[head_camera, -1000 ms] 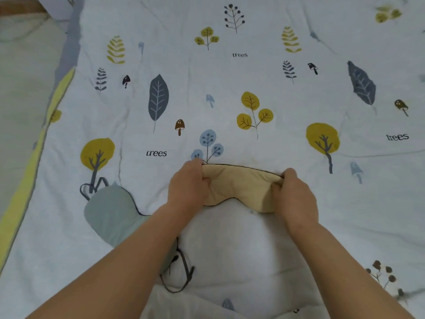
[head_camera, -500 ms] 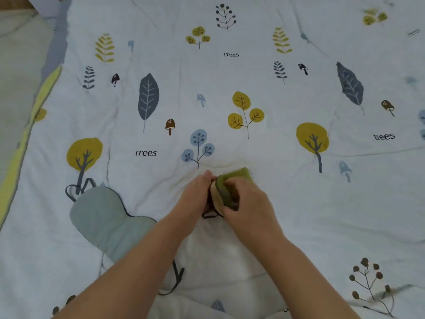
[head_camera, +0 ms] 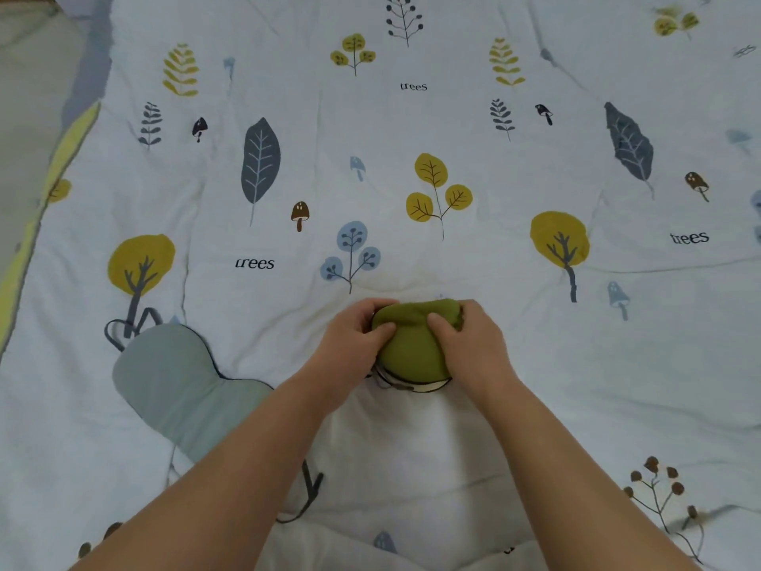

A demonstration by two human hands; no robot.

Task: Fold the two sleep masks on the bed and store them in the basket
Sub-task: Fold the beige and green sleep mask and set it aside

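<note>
A grey-blue sleep mask is seen lying flat on the bed at near left, partly covered by the left forearm, its dark strap trailing beneath. Just beyond, a folded green sleep mask is pressed onto the quilt, gripped from either side by the left hand and right hand, both closed on it. Farther off, only the tree-printed quilt is seen.
</note>
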